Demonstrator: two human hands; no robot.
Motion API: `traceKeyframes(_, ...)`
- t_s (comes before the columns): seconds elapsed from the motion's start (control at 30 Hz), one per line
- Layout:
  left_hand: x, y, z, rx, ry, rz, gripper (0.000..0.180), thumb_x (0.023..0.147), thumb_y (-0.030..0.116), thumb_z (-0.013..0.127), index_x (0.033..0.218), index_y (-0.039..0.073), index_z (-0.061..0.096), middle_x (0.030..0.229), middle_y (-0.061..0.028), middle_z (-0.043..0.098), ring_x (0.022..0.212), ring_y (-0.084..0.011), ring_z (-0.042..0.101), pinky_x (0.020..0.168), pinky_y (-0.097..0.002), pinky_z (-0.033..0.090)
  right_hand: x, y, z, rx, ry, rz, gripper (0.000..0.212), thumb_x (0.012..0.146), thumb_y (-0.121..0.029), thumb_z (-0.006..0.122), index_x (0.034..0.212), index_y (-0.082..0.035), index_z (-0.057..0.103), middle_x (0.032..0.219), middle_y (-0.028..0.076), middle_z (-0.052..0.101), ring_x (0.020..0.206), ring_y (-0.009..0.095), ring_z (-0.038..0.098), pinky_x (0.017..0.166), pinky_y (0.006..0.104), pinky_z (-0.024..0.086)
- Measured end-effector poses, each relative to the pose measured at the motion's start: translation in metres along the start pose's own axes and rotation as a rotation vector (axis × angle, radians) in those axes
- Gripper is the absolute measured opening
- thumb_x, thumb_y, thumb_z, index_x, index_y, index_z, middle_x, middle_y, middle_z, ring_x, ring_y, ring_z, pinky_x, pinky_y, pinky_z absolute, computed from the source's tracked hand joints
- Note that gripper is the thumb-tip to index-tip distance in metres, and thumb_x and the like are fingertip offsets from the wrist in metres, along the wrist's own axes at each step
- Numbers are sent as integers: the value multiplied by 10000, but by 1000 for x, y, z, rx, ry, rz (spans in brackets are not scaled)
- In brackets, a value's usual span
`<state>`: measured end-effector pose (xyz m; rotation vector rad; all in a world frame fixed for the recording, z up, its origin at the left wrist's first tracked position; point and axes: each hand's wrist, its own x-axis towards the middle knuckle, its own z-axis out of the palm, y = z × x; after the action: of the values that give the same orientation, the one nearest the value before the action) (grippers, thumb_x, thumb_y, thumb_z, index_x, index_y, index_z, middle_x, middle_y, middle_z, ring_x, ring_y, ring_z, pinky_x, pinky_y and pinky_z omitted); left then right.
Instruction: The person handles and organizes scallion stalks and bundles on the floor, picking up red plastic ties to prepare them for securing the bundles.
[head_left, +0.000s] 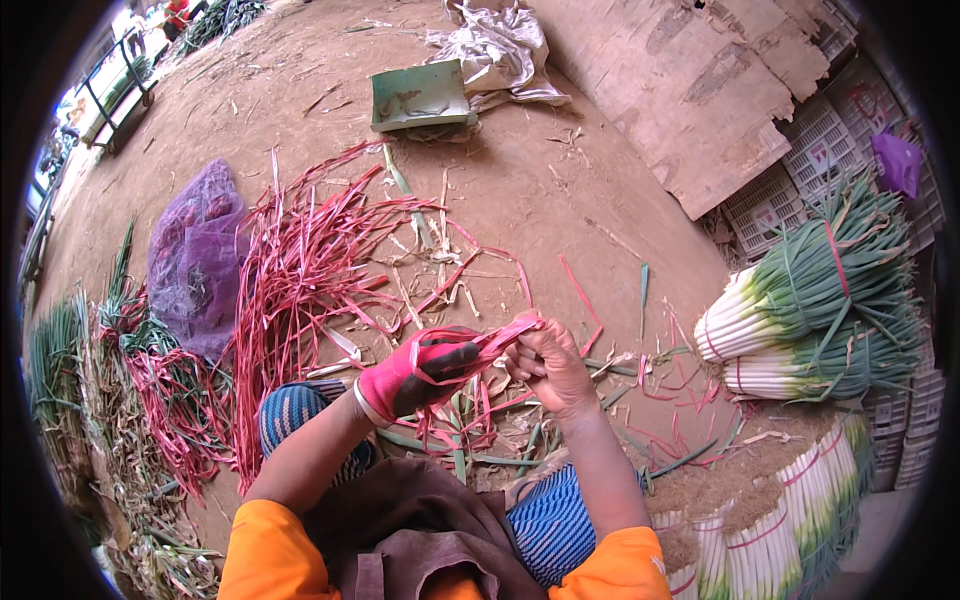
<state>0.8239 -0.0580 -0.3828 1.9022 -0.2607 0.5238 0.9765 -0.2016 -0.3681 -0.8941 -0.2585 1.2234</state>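
My left hand (415,378), in a pink and black glove, is closed around several red plastic strips (503,338). Bare, my right hand (553,365) pinches the ends of these strips just to the right of the glove. Both hands are above the ground in front of my knees. A large tangle of red strips (285,290) spreads on the ground to the left, partly beside a purple mesh bag (198,255). On the right lie tied bundles of green onions (800,285), white ends toward me. More onion bundles (775,545) with red ties and brown roots are at the lower right.
A green dustpan-like tray (420,98) and a white sack (495,50) lie ahead. A worn wooden board (690,95) leans by plastic crates (825,145) at the far right. Onion waste (120,400) lines the left side; a cart (115,95) stands far left.
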Motion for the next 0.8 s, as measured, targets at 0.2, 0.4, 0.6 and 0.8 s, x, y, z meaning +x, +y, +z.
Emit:
traceKeyframes(0.2, -2, -5, 1, -134, -32, -290, 260, 860, 108, 520, 1095, 1, 552, 861, -152, 591, 718, -300, 587, 616, -340, 470, -2, -11, -1, -551, -22, -72, 91, 824, -115, 607, 811, -76, 526, 633, -51, 478, 549, 12, 416, 484, 189, 353)
traceKeyframes(0.4, 6, 8, 0, -308, 14, -702, 255, 876, 173, 572, 1066, 3, 579, 890, -116, 608, 757, -200, 600, 676, -285, 476, 0, -11, -8, -1249, 186, -494, 140, 853, -140, 588, 794, -32, 521, 685, -55, 489, 596, 44, 410, 512, 227, 362)
traceKeyframes(0.6, -7, -9, 14, -915, 263, -909, 335, 856, 210, 590, 1106, -12, 566, 921, -49, 618, 735, -88, 568, 648, -207, 461, 8, -10, -31, -341, 232, -385, 191, 926, -251, 518, 996, -89, 592, 763, -24, 585, 592, 54, 513, 507, 204, 433)
traceKeyframes(0.8, 2, 7, 13, -938, 274, -990, 262, 834, 172, 599, 1057, 34, 600, 811, 15, 589, 612, -37, 488, 526, -152, 365, 9, -21, -22, 315, 398, -202, 200, 913, -297, 528, 932, -110, 599, 770, -5, 615, 687, 163, 570, 740, 369, 480)
